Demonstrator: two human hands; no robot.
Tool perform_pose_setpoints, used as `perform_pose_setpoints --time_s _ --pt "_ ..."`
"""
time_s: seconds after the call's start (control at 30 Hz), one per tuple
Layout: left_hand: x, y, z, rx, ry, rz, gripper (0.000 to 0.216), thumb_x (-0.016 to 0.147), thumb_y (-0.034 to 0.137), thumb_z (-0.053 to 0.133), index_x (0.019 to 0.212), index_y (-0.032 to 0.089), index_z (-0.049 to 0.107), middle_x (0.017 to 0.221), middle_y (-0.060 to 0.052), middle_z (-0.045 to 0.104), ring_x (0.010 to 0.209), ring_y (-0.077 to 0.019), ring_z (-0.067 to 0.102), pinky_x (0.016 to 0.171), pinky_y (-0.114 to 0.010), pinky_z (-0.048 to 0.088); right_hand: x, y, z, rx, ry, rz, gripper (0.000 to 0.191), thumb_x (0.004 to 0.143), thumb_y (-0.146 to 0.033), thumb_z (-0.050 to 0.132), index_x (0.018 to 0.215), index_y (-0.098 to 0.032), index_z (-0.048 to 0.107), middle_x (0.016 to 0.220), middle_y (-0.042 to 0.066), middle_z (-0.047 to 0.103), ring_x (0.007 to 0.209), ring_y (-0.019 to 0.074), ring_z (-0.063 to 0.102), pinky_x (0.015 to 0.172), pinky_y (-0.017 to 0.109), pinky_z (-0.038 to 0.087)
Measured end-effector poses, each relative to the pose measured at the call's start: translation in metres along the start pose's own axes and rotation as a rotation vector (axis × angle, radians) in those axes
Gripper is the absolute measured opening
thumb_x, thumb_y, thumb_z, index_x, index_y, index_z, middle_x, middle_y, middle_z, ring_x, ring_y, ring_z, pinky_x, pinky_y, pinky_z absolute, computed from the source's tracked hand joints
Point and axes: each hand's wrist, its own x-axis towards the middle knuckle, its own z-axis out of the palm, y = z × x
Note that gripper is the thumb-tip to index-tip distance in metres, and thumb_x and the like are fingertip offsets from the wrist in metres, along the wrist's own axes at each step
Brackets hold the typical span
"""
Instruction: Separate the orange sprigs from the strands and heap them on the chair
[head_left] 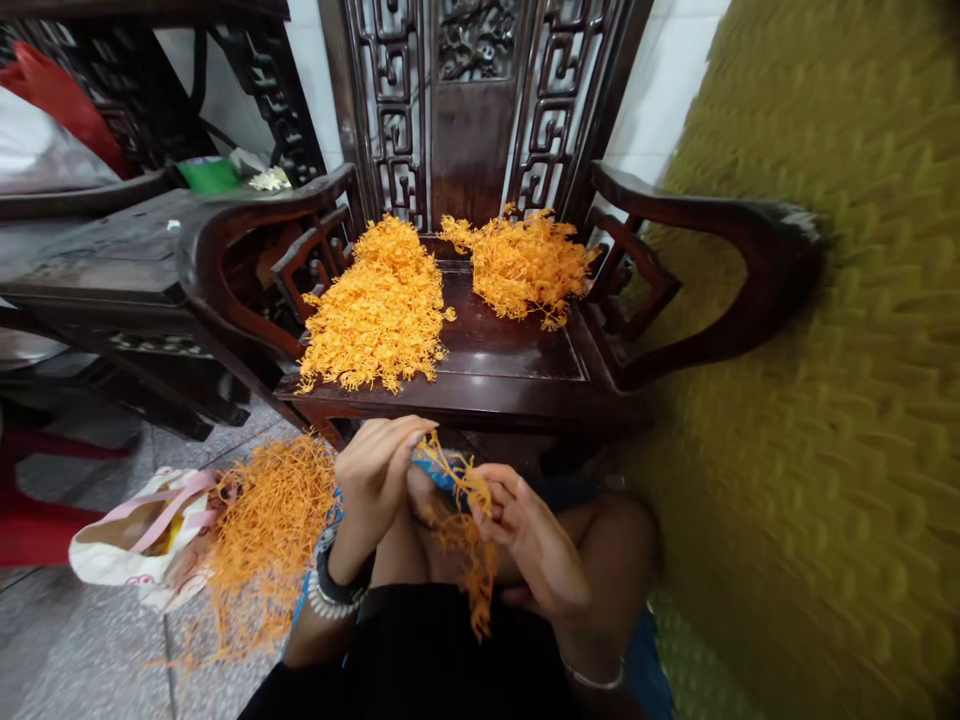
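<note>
My left hand (382,475) pinches one end of a thin orange branching strand (450,465) between thumb and fingers. The other part of that strand is gripped by my right hand (529,540), its fingers closed around it. Below my right hand a looser orange clump (472,575) hangs over my lap. On the carved wooden chair seat in front lie two heaps: a dense yellow-orange pile (379,310) at the left and a darker orange pile (529,265) at the right. What exactly the orange stuff is, I cannot make out.
A larger orange tangle (274,520) lies on the floor at left beside a white bag (131,540) with pink straps. The wooden chair (510,390) has curved arms. A side table (112,260) bears a green bowl (208,175). A yellow-green textured surface (825,400) rises at right.
</note>
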Motion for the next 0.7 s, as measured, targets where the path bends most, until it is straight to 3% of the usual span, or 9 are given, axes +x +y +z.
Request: perform_pose_setpoints --time_s 0.1,0.2,0.33,0.4,0.47,0.53,0.6,0.7 --pt "-0.001 0.007 0.006 0.007 0.221 -0.002 0.02 0.089 0.014 0.05 0.089 0.024 0.067 0.086 -0.001 0.069 0.08 -0.0174 0.064 0.075 -0.037 0.048 -0.005 0.0 0.012 -0.043 -0.06 -0.005 0.041 0.086 -0.058 0.053 0.103 -0.021 0.063 0.083 0.004 0.054 0.068 0.0113 0.042 0.056 0.022 0.028" --pt "0.007 0.015 0.006 0.003 0.373 -0.02 0.02 0.09 0.018 0.049 0.082 0.025 0.066 0.082 0.001 0.068 0.077 -0.0167 0.065 0.08 -0.041 0.05 -0.013 -0.002 0.016 -0.161 -0.065 -0.037 0.033 0.091 -0.052 0.05 0.107 -0.025 0.062 0.084 0.003 0.052 0.072 0.0114 0.045 0.061 0.022 0.032" --pt "0.033 0.001 -0.029 0.046 0.776 -0.146 0.027 0.096 0.03 0.045 0.083 0.021 0.066 0.073 0.0 0.066 0.072 -0.0169 0.066 0.076 -0.041 0.055 -0.022 -0.002 -0.006 -0.239 0.065 -0.1 0.027 0.088 -0.048 0.056 0.091 -0.022 0.062 0.063 -0.002 0.039 0.054 0.0081 0.033 0.052 0.02 0.029" --pt "0.044 -0.012 -0.053 -0.014 0.855 -0.223 0.024 0.094 0.034 0.05 0.081 0.02 0.065 0.083 -0.001 0.068 0.073 -0.0168 0.066 0.076 -0.041 0.056 -0.023 0.0 -0.022 -0.235 0.205 -0.127 0.03 0.083 -0.05 0.061 0.09 -0.021 0.059 0.059 -0.003 0.036 0.052 0.0079 0.031 0.049 0.02 0.027" --pt "0.047 -0.02 -0.066 -0.064 0.777 -0.25 0.02 0.091 0.034 0.053 0.082 0.019 0.064 0.091 -0.002 0.067 0.074 -0.0155 0.064 0.077 -0.039 0.055 -0.021 0.002 -0.032 -0.279 0.32 -0.131 0.03 0.082 -0.047 0.063 0.098 -0.022 0.057 0.063 -0.003 0.041 0.057 0.0089 0.037 0.053 0.02 0.033" --pt "0.041 -0.017 -0.06 -0.192 0.612 -0.293 0.017 0.091 0.032 0.052 0.082 0.019 0.059 0.082 -0.002 0.061 0.065 -0.012 0.058 0.069 -0.034 0.055 -0.016 0.004 -0.032 -0.349 0.353 -0.152 0.028 0.084 -0.04 0.063 0.105 -0.022 0.056 0.071 0.0 0.048 0.065 0.0107 0.045 0.06 0.021 0.038" --pt "0.026 -0.008 -0.038 -0.35 0.396 -0.383 0.019 0.093 0.03 0.045 0.078 0.019 0.05 0.068 -0.001 0.047 0.054 -0.0093 0.046 0.055 -0.027 0.05 -0.009 0.005 -0.025 -0.405 0.344 -0.224 0.025 0.086 -0.034 0.06 0.107 -0.022 0.054 0.078 0.001 0.052 0.071 0.0117 0.049 0.065 0.022 0.04" --pt "-0.003 0.007 0.008 -0.287 0.023 -0.393 0.033 0.099 0.028 0.023 0.07 0.019 0.035 0.063 -0.001 0.035 0.052 -0.0095 0.04 0.046 -0.022 0.042 0.004 0.008 -0.011 -0.488 0.385 -0.376 0.02 0.088 -0.03 0.059 0.107 -0.024 0.053 0.09 0.003 0.055 0.079 0.012 0.052 0.072 0.022 0.042"
